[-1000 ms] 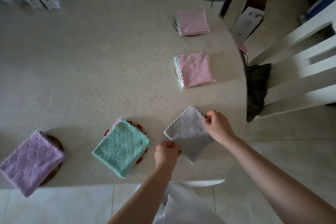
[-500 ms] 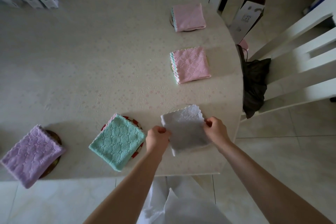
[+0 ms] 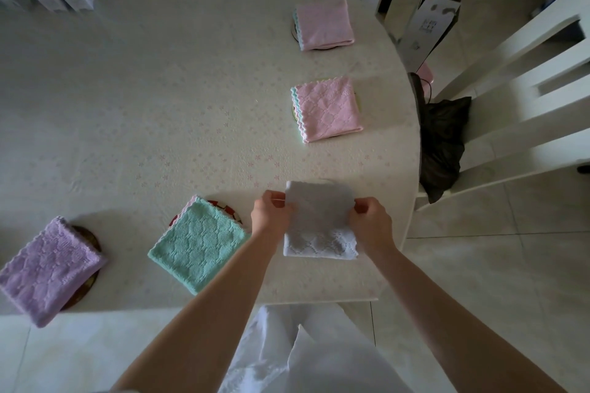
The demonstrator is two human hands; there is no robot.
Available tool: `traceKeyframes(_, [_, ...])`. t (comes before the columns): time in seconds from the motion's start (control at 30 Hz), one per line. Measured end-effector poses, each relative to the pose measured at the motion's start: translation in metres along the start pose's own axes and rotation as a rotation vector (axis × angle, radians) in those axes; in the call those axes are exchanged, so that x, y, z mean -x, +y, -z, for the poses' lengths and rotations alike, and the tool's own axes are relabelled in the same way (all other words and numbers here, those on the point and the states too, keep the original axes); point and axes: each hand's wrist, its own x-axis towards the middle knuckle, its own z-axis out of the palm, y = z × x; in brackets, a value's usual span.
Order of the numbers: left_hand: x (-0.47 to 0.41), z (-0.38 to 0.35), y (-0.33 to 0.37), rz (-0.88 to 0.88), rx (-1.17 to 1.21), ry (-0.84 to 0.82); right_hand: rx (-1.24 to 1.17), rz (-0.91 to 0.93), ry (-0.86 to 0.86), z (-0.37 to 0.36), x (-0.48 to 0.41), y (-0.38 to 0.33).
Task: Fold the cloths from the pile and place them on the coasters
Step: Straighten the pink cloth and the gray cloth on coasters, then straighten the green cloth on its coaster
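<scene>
teal cloth [image 3: 198, 242] just beside white cloth [image 3: 320, 220]

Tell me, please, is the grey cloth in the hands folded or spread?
Folded: the grey cloth is a compact square, matching the mint cloth beside it; the left hand and right hand pinch its opposite edges.

Cloth [image 3: 319, 220] between left hand [image 3: 271, 217] and right hand [image 3: 372, 223], near table [image 3: 159, 105] edge; chair [image 3: 510, 89] to the right.
</scene>
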Motion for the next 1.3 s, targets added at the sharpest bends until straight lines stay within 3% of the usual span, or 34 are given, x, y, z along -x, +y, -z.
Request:
traceKeyframes(0.13, [-0.002, -0.001, 0.006, -0.050, -0.013, 0.022, 0.034, 0.034, -0.008, 0.002, -0.012, 0.001])
traceKeyframes(0.3, [0.000, 0.004, 0.000, -0.069, -0.203, 0.042, 0.081, 0.088, -0.015, -0.001, -0.015, 0.004])
traceKeyframes(0.53, [0.020, 0.047, -0.028, -0.156, -0.190, 0.151, 0.238, 0.388, 0.114, -0.012, 0.002, -0.029])
traceKeyframes(0.83, [0.030, 0.137, -0.099, 0.008, -0.039, 0.347, 0.194, 0.517, -0.094, -0.100, 0.039, -0.074])
traceKeyframes(0.93, [0.033, 0.160, -0.118, -0.009, -0.098, 0.384, 0.246, 0.490, -0.162, -0.133, 0.054, -0.085])
traceKeyframes(1.03, [0.029, 0.176, -0.138, 0.034, -0.035, 0.313, 0.316, 0.423, -0.189, -0.162, 0.066, -0.096])
traceKeyframes(1.3, [0.018, 0.194, -0.140, 0.341, 0.417, -0.043, 0.499, 0.216, -0.144, -0.185, 0.074, -0.121])
